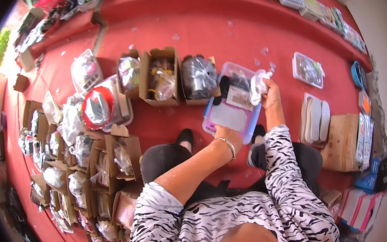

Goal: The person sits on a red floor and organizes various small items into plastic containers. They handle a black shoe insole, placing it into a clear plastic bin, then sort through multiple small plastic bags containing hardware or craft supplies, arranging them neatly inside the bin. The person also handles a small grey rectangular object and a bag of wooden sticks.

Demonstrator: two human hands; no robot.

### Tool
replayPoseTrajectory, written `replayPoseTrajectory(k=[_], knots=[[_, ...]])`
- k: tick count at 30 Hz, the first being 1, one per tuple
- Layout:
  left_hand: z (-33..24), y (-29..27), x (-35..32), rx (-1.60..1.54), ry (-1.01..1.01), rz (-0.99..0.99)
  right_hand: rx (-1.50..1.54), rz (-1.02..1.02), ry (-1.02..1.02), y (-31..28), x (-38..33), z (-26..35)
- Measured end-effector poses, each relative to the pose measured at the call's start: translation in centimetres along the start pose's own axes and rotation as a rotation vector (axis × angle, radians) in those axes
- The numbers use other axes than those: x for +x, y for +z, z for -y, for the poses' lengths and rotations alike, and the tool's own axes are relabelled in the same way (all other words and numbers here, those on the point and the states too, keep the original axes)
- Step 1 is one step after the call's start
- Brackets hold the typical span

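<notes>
White plastic bundle is scrunched in the right hand, fingers curled round it, by the clear tub's right edge. Left hand is at the purple tray's near edge, can't tell if gripping. Tub's already part-filled; bundle isn't set down yet.

White bundle; red floor; black-and-white zebra-striped sleeve; brown carton.
</notes>
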State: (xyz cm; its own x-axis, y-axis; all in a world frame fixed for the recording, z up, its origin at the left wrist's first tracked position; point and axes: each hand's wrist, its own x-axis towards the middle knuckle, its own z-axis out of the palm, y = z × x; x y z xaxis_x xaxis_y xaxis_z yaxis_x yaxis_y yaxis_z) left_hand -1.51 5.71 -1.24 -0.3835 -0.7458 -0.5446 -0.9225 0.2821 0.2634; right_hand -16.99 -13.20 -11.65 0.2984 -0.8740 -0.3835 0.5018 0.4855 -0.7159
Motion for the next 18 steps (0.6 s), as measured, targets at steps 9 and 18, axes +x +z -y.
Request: replayPoseTrajectory(k=[9,18], knots=[[4.2,-3.8,-0.9,-1.492,-0.055,-0.837,-0.398,0.229,-0.035,9.7,-3.5,7.0],[5.8,-3.1,-2.2,-2.420,0.179,-0.497,-1.045,0.721,0.032,18.1,-12.0,5.0]])
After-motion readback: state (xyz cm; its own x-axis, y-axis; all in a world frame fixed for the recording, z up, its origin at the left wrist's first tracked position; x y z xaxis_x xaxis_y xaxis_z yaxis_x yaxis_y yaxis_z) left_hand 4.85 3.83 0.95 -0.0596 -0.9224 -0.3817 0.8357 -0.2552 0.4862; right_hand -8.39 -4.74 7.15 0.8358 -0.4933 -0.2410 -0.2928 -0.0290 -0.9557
